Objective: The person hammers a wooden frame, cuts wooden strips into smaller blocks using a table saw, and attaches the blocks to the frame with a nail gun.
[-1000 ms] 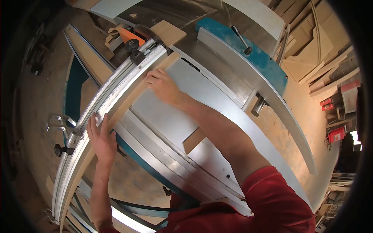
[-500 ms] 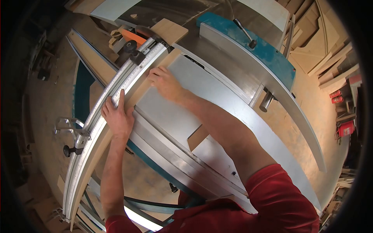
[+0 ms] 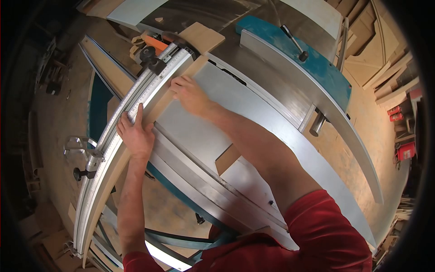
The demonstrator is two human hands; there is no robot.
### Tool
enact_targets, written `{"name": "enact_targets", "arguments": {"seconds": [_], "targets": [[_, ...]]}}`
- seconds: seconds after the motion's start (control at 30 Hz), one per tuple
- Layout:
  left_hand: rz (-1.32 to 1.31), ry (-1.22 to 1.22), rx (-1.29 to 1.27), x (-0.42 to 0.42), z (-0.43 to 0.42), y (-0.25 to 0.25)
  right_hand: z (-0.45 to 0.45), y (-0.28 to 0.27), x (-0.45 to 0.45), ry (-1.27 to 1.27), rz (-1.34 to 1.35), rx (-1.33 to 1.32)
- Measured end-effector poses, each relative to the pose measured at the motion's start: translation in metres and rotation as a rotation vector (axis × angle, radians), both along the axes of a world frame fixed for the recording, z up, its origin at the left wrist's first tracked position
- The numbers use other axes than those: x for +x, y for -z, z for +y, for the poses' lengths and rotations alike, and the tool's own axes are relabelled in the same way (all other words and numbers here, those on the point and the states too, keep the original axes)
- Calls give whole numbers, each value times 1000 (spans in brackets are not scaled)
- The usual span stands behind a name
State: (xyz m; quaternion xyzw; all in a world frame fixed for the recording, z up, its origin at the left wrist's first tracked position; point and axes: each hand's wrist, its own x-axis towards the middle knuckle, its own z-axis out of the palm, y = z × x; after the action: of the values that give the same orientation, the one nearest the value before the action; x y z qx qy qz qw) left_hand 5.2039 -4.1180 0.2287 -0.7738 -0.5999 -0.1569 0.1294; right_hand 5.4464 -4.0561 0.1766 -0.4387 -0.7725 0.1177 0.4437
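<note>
Along the long silver metal fence (image 3: 152,90) with ruled scale, rests bare left hand (image 3: 138,138), fingers spread, index extended, thumb over the pale wooden strip (image 3: 159,107) beside it; reaches right hand (image 3: 191,96) across smooth grey metal surface (image 3: 192,140), fingers curled against the strip, grip unclear.
</note>
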Motion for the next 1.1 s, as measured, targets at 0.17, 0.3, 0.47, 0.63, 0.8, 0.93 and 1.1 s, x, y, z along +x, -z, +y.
{"name": "enact_targets", "arguments": {"seconds": [0.17,0.3,0.47,0.63,0.8,0.93,1.1], "targets": [[-16,-17,7,4,-1,-3,1,3,-3,10,-11,11],[-46,-31,11,4,-1,-4,-1,2,0,1,-37,5],[-69,-36,19,5,-3,-7,-8,1,4,-6,-94,53],[-74,-23,41,4,-6,-9,-18,-6,5,-15,-108,71],[-92,92,89,-10,-5,-11,-45,-13,7,22,-174,96],[-144,186,98,-3,6,-10,-60,-24,8,25,-213,31],[-216,153,159,46,31,-2,-64,-29,8,95,-234,27]]}}
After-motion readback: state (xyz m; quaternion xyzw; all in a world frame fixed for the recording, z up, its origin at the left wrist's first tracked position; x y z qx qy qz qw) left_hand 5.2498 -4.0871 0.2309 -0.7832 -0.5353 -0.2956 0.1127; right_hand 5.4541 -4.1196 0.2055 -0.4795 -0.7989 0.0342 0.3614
